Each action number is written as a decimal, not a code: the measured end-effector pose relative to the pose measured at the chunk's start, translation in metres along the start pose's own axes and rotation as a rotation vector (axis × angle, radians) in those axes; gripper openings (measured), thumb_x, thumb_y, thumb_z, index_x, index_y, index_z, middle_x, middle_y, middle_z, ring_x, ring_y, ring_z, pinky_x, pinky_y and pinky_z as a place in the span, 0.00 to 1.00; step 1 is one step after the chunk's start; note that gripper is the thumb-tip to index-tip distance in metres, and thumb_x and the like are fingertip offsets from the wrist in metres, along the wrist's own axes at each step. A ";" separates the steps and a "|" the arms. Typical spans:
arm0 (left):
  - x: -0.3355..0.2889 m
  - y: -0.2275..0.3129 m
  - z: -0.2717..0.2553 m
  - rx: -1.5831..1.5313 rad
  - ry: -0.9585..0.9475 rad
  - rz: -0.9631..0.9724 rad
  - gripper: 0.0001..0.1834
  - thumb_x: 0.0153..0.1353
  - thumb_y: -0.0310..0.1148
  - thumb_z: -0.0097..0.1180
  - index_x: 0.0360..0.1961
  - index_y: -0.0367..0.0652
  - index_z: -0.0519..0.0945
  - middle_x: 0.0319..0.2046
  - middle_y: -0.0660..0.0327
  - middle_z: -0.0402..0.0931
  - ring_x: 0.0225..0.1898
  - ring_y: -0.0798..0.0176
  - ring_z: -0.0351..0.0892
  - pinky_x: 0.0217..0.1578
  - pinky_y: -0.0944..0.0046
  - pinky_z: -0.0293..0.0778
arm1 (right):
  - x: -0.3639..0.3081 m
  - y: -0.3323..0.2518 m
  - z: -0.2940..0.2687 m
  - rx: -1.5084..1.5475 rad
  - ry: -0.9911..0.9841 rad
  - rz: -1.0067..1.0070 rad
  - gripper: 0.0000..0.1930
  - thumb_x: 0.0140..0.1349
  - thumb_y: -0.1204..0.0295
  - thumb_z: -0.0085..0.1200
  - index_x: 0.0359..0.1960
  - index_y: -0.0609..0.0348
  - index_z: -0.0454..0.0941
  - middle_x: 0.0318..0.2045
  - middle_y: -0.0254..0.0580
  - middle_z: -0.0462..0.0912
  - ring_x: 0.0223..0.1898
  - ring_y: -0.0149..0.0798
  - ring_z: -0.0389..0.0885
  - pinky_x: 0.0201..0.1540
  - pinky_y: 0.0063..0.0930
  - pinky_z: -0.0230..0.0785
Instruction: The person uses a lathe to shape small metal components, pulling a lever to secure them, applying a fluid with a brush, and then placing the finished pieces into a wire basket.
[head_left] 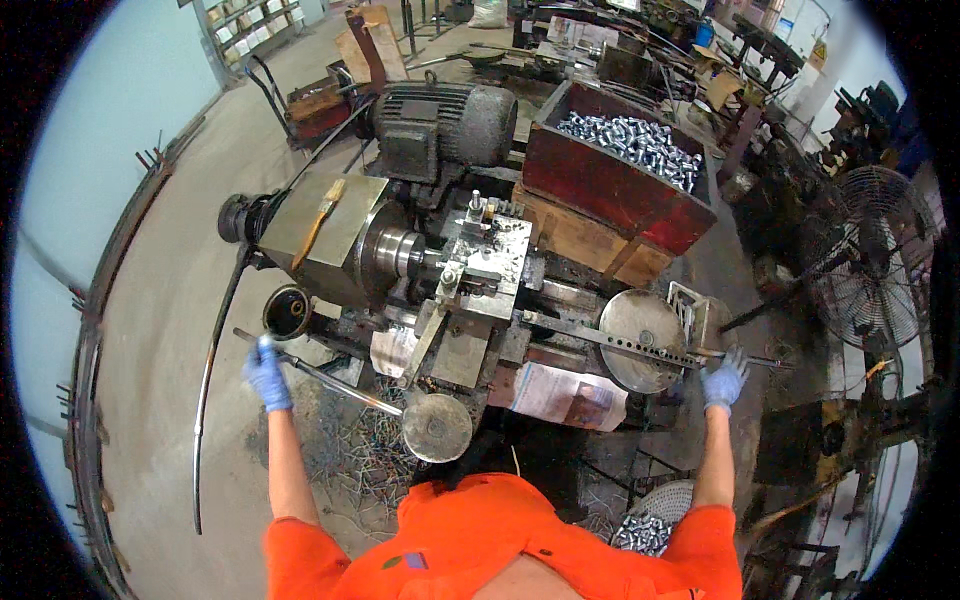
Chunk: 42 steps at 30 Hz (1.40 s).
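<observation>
My left hand [267, 378], in a blue glove, is closed beside the upper end of a long metal rod lever [340, 383]. A pale, shiny spot shows at its fingertips; what it holds is too small to make out. That lever slopes down to a round metal disc [437, 428]. On the other side, my gloved right hand [725, 380] is wrapped round a bar handle [762, 361] by a drilled flat bar [610, 338] and a larger disc [641, 340]. Between my arms stands a lathe, its chuck [400, 252] facing the tool slide [490, 262].
A brush [318, 225] lies on the headstock cover, with a motor [445, 125] behind. A red bin [610, 180] holds many shiny metal sleeves [640, 146]. More small parts fill a basket [668, 500] by my right elbow. Metal shavings [355, 450] cover the floor. A fan [868, 255] stands at right.
</observation>
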<state>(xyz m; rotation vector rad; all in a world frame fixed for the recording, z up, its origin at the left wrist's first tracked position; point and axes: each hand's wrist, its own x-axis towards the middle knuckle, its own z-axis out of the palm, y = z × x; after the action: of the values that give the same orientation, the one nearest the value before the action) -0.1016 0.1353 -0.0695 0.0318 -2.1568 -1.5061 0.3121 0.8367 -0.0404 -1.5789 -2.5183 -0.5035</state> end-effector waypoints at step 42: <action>0.005 -0.036 -0.109 0.216 -0.605 -0.361 0.14 0.61 0.38 0.52 0.44 0.41 0.78 0.26 0.57 0.78 0.23 0.68 0.74 0.23 0.68 0.71 | -0.120 -0.336 -0.194 1.377 -0.404 -0.721 0.14 0.53 0.62 0.60 0.24 0.63 0.81 0.19 0.45 0.80 0.20 0.32 0.77 0.28 0.27 0.70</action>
<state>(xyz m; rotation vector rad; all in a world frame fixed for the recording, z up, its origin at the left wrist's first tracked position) -0.0700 0.0245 -0.0714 0.0460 -2.9218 -1.6133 0.0527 0.5347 0.0363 -0.2417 -2.4605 1.3489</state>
